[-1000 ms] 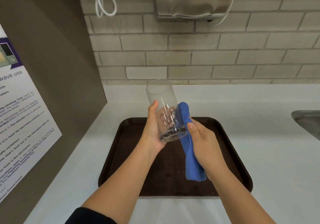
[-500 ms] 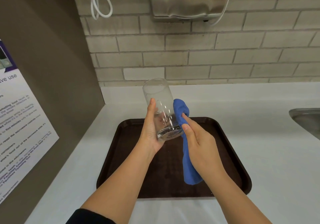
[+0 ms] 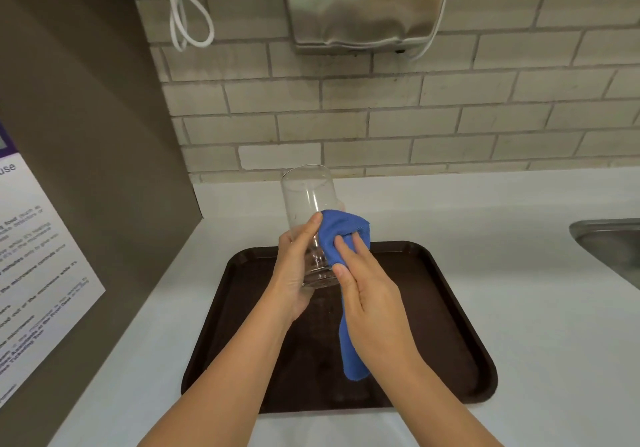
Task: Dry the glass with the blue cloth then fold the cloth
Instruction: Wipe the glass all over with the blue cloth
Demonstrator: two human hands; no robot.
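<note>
White laminate counter [image 3: 519, 308] carried the work, with a dark brown plastic tray [image 3: 450, 325] lying flat at its near middle. Both forearms reached in over the tray from the near edge.

Right hand [image 3: 374, 294] pinched the blue cloth [image 3: 341, 235], thumb and two fingers pressing its upper part against the side wall of the glass; the free tail of the cloth hung down past the wrist toward the tray, not touching it as far as could be told.

Left hand [image 3: 294, 273] gripped the clear glass tumbler [image 3: 308, 211] around its lower half, thumb up the near side, other fingers hidden behind. Glass was held above the tray, base toward the person, open mouth tipped away toward the wall.

Judgement: drying was under way on the outer wall; the interior and rim appeared not yet wiped. To do the step well, the left hand should rotate the glass while the right holds the cloth flat against it, working base to rim, then push a cloth corner inside. Grip should stay low and firm; wet glass may slip.

Beyond, a steel sink edge [image 3: 606, 238] at far right, a brick-tile wall [image 3: 450, 128], a steel wall dispenser [image 3: 363, 6] and a looped white cable [image 3: 187, 6].
</note>
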